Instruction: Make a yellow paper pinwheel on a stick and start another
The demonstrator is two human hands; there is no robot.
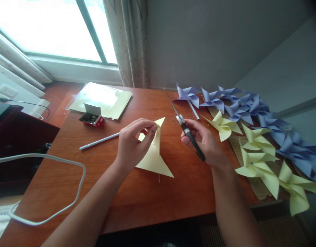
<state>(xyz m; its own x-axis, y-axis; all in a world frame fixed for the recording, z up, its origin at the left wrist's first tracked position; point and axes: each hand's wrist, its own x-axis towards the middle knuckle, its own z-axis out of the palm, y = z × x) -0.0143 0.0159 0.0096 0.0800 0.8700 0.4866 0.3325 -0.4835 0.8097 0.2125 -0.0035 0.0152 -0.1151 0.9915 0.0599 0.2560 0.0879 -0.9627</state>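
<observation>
My left hand (134, 139) pinches a folded corner of a pale yellow paper pinwheel (155, 159) between thumb and fingertips. Its lower points spread out over the table, and a thin wire-like piece shows just below it. In my right hand (200, 137) is a black-handled tool (190, 137) with a silver-white collar and a long thin metal rod, tilted up and away to the left. The rod is apart from the paper. A pale blue paper stick (100, 141) lies on the table, its right end meeting my left hand in view.
A small open red box (92, 118) of small metal pieces stands left, before a stack of yellow paper (119, 103). Finished yellow pinwheels (258, 164) and blue pinwheels (237, 111) crowd the right side. A white cable (82, 175) loops across the table's left edge.
</observation>
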